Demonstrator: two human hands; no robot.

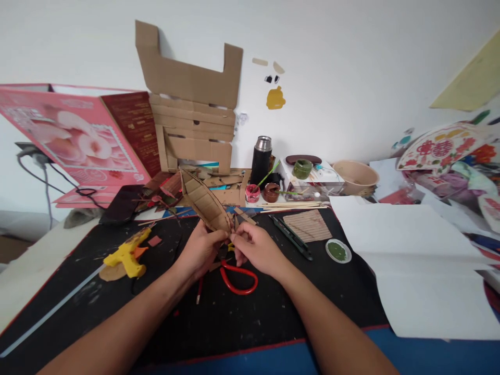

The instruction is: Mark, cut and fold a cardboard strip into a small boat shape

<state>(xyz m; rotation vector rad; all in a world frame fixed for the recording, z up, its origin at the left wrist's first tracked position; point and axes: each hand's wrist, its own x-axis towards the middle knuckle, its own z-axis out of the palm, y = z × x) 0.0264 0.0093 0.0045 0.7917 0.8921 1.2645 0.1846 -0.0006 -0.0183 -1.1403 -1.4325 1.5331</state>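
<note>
A leaf-shaped piece of brown cardboard (205,200) with drawn or cut edges tilts up and to the left above the black mat. My left hand (201,250) is closed on its lower end, thumb on top. My right hand (255,247) pinches at the same lower tip, fingertips meeting the left thumb; whether a smaller piece is between them is hidden. Beneath the hands lie scissors with red handles (239,281), blades partly covered. A thin red pencil-like stick (200,289) lies beside them.
A yellow hot glue gun (128,253) with a long glue stick lies left. Right are dark green pens (291,237), corrugated cardboard (308,225), a lid of green paint (338,251) and white paper (425,271). Behind stand paint jars (271,192), a black thermos (261,161) and a pink box (78,138).
</note>
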